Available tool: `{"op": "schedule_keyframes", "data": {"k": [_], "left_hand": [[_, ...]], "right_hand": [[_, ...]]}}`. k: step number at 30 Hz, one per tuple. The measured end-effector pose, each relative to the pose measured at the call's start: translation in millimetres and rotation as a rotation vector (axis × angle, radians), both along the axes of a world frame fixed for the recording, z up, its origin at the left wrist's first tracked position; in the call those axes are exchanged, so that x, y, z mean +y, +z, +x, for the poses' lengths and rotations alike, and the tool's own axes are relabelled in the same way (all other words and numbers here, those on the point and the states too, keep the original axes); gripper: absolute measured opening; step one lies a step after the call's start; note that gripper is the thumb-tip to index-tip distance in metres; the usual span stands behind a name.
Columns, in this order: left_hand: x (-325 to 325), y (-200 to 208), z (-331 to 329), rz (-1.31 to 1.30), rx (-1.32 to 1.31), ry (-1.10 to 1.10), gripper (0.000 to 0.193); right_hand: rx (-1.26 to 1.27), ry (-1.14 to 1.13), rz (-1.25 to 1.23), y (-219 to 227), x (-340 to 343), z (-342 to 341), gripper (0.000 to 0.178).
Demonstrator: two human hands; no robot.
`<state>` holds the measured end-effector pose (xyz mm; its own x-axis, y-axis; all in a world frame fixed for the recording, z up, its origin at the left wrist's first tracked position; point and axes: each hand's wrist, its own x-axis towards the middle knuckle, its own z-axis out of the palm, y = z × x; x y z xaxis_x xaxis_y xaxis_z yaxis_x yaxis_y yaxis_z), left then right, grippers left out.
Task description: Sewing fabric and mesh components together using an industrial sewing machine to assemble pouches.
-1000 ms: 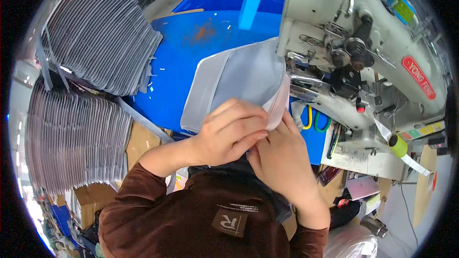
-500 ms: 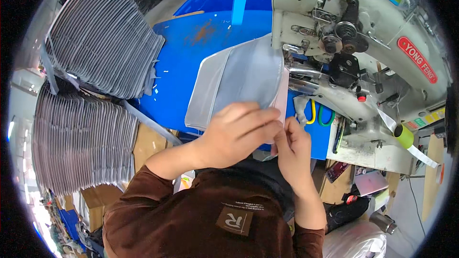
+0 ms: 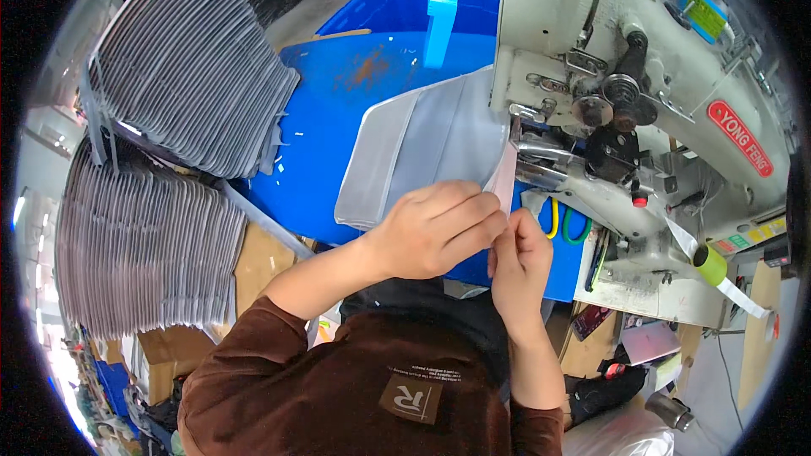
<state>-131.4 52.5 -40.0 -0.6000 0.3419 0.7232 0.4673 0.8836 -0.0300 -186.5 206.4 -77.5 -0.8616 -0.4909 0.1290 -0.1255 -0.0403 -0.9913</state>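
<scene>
A grey fabric panel [image 3: 441, 139] with a pale bound edge and a seam lies on the blue tabletop, its right side reaching the sewing machine's metal foot area. My left hand [image 3: 443, 228] is closed over the panel's near right corner, fingers bent and pressed together. Close against it, my right hand [image 3: 522, 263] pinches at the same corner with thumb and fingers. A pale pink layer [image 3: 505, 181] shows along the panel's right edge, just above the fingertips. What exactly lies between the fingertips is mostly hidden.
The sewing machine [image 3: 612, 110] stands at the right. Scissors with yellow and green handles [image 3: 576, 226] lie beside my right hand. Tall stacks of grey panels [image 3: 190, 59] fill the left. A blue crate [image 3: 397, 4] sits behind the blue tabletop [image 3: 317, 135], where thread scraps lie.
The view has shifted slightly. Both hands remain together at the panel's corner, and the panel now lies flatter, with a fold line showing across it.
</scene>
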Motion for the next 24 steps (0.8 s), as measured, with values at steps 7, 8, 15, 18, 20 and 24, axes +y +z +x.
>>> {"op": "schedule_keyframes", "data": {"k": [7, 8, 15, 18, 20, 24], "left_hand": [[-11, -3, -27, 0.056, 0.038, -0.019, 0.033], [-12, -4, -30, 0.063, 0.033, -0.019, 0.032], [-22, -3, -53, 0.062, 0.058, -0.006, 0.022], [-27, -1, -57, 0.085, 0.005, -0.033, 0.028], [-30, -1, -60, 0.09, -0.003, -0.035, 0.027], [-31, 3, -60, 0.059, -0.029, -0.028, 0.023]], "right_hand": [[-0.012, -0.009, -0.029, 1, -10, -19, 0.024], [-0.012, -0.012, -0.029, 1, -12, -21, 0.024], [-0.036, -0.024, -0.094, 6, -24, -37, 0.025], [-0.065, -0.017, -0.078, 11, -25, -40, 0.024], [-0.064, -0.023, -0.072, 13, -27, -40, 0.024], [-0.017, -0.061, -0.032, 12, -28, -40, 0.021]]}}
